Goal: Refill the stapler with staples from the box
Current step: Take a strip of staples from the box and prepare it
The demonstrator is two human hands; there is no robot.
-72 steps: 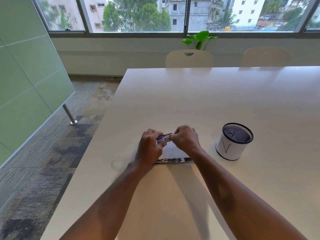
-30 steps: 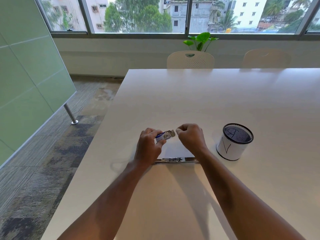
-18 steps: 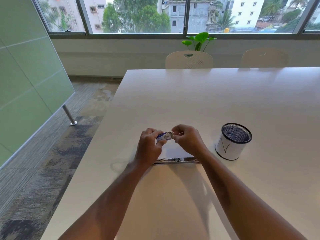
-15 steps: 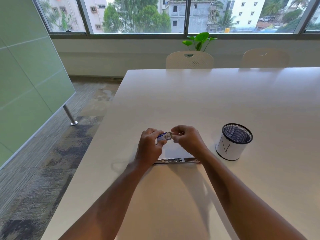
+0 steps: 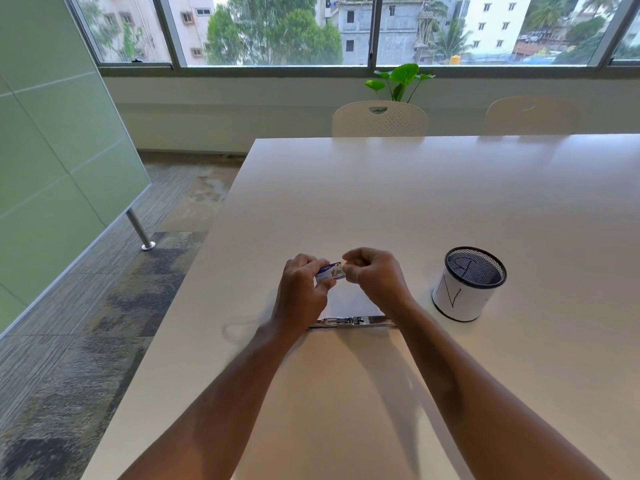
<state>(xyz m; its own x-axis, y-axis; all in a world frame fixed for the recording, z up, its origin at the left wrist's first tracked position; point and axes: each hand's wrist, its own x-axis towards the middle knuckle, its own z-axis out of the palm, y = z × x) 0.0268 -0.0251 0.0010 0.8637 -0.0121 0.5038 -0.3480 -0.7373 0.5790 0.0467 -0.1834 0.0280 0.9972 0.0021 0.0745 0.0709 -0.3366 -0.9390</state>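
White table (image 5: 450, 202) by a wide window carries the work. Left hand (image 5: 301, 289) grips the small box of staples (image 5: 330, 271) above the table, probably so its open end faces the other hand. Right hand (image 5: 375, 273) has its fingers pinched at that end; if a strip is already between them, I cannot tell. Both wrists are raised, forearms coming together. Stapler (image 5: 351, 321) lies opened flat just under the wrists, ready for loading, and a mesh cup (image 5: 465, 285) stands apart at right.
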